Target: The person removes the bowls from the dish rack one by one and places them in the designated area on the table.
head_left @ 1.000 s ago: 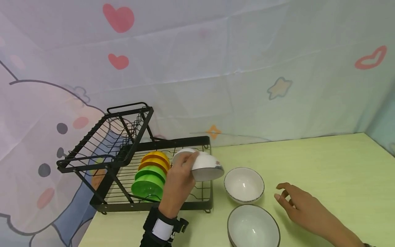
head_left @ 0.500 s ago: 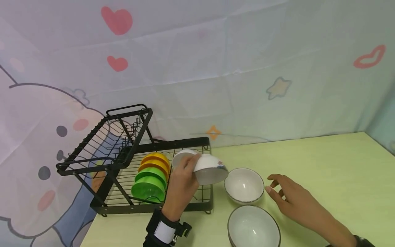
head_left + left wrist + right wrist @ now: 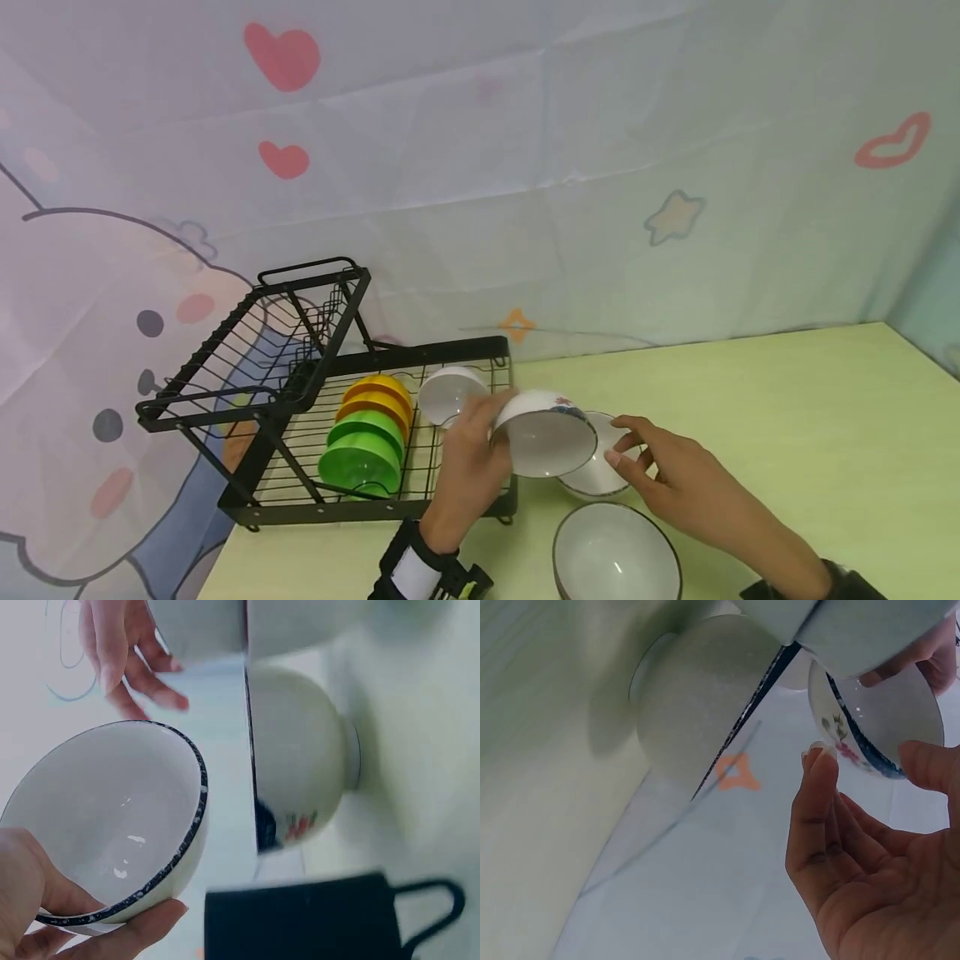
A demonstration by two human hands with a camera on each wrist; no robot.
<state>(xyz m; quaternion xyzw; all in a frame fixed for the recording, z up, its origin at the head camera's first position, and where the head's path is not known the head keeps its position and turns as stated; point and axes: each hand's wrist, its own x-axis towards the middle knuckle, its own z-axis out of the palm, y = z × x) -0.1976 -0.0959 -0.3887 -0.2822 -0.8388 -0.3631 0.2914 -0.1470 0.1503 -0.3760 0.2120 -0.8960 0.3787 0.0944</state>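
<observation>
A white bowl [image 3: 547,442] with a dark rim and a flower print hangs tilted in my left hand [image 3: 472,471], thumb inside and fingers outside its wall in the left wrist view. My right hand [image 3: 678,479], fingers loosely bent and holding nothing, hovers by a second white bowl [image 3: 596,475] on the table. In the right wrist view the fingertips [image 3: 821,754] come close to the held bowl [image 3: 889,712]; whether they touch it I cannot tell. Nearer to me sits a larger white bowl [image 3: 617,550], seemingly stacked on another.
A black two-tier dish rack [image 3: 367,512] stands at the left. Green bowls [image 3: 360,462] and orange bowls [image 3: 378,392] lean in a row on its lower tier, with a small white bowl [image 3: 450,393] beside them. A patterned cloth [image 3: 480,208] hangs behind the table [image 3: 787,400].
My left hand has carried the bowl rightward, away from the rack and partly over the bowl on the table. My right hand has moved left towards it.
</observation>
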